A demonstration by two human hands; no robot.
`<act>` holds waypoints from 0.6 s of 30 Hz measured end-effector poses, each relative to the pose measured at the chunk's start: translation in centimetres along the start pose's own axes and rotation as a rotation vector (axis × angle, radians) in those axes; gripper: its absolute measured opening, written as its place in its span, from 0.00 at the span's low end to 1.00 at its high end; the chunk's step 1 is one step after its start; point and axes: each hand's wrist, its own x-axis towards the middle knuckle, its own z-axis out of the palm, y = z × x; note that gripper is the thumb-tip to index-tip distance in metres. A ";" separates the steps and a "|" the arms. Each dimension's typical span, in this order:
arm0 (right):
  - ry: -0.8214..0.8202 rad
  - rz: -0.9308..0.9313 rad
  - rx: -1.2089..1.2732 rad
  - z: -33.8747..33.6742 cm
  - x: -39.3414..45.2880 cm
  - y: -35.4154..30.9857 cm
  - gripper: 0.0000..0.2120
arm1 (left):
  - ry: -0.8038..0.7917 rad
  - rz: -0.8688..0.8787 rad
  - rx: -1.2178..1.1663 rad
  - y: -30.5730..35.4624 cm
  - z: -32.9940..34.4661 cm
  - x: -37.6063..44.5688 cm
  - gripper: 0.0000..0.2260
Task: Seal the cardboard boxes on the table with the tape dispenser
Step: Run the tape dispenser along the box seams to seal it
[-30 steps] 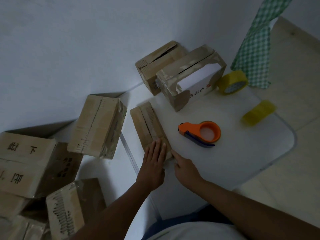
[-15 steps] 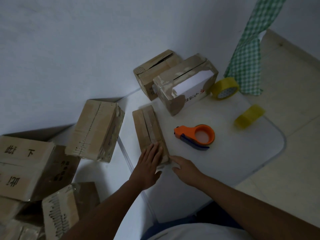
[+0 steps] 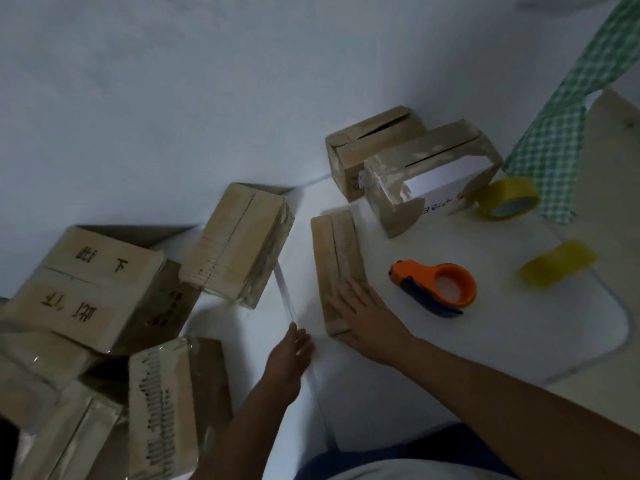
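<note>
A long narrow cardboard box [image 3: 334, 251] lies on the white table [image 3: 502, 334]. My right hand [image 3: 367, 315] rests flat on its near end with fingers straight. My left hand [image 3: 289, 358] hangs at the table's left edge, off the box, fingers loose and holding nothing. The orange tape dispenser [image 3: 438, 287] lies on the table just right of the box. Two more boxes stand at the back: a plain one [image 3: 370, 150] and one with a white label [image 3: 433, 178] in front of it.
Two yellow tape rolls lie on the right, one [image 3: 507, 199] by the green checked cloth [image 3: 561, 123], one [image 3: 556, 265] nearer. Several taped boxes are piled on the left, among them one [image 3: 239, 244] beside the table and one [image 3: 166, 407] near my left arm.
My left hand has left the narrow box and moved down to the table's left edge. My right hand has moved up onto the box's near end. The view has shifted left.
</note>
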 end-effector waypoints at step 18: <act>-0.055 -0.017 -0.076 2.2 0.4 -0.4 0.34 | -0.042 0.143 0.122 -2.1 -0.4 -0.3 0.08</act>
